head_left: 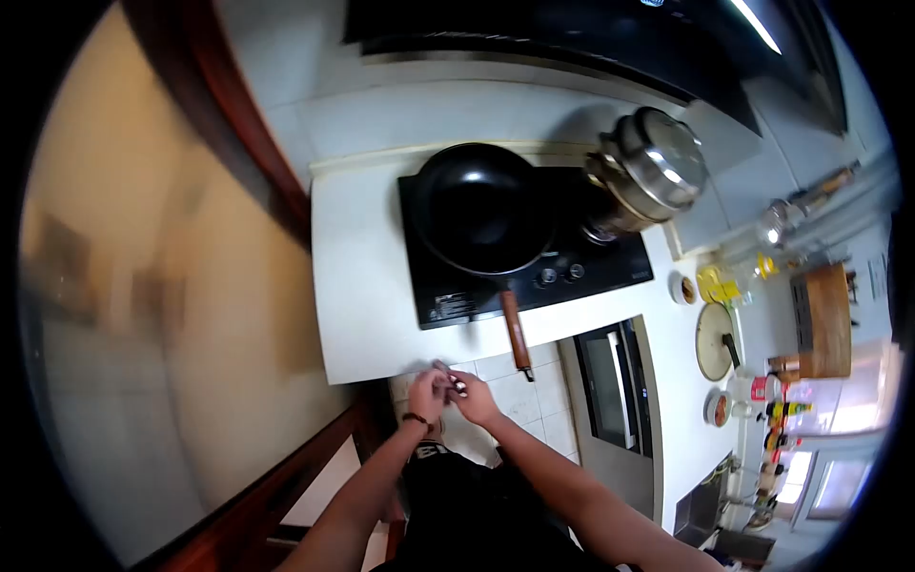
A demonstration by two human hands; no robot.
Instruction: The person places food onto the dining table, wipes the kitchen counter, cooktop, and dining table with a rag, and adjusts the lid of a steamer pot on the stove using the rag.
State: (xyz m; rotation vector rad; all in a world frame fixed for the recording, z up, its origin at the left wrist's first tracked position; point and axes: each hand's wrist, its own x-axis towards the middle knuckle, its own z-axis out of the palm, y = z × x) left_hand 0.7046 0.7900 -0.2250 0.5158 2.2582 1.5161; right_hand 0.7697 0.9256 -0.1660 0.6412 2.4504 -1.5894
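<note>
In the head view my left hand, with a dark bracelet at its wrist, meets my right hand just off the counter's front edge. Fingers of both hands are curled in against each other and slightly blurred. Anything between them is too small to make out. Beyond them a black wok sits on the left side of a black gas stove. Its wooden handle points toward me and sticks out past the counter edge, to the right of my hands.
A stacked metal steamer pot stands on the stove's right side, under a dark range hood. Along the white counter to the right are a small bowl, a lidded pan, another bowl and a cutting board. An oven is built in below.
</note>
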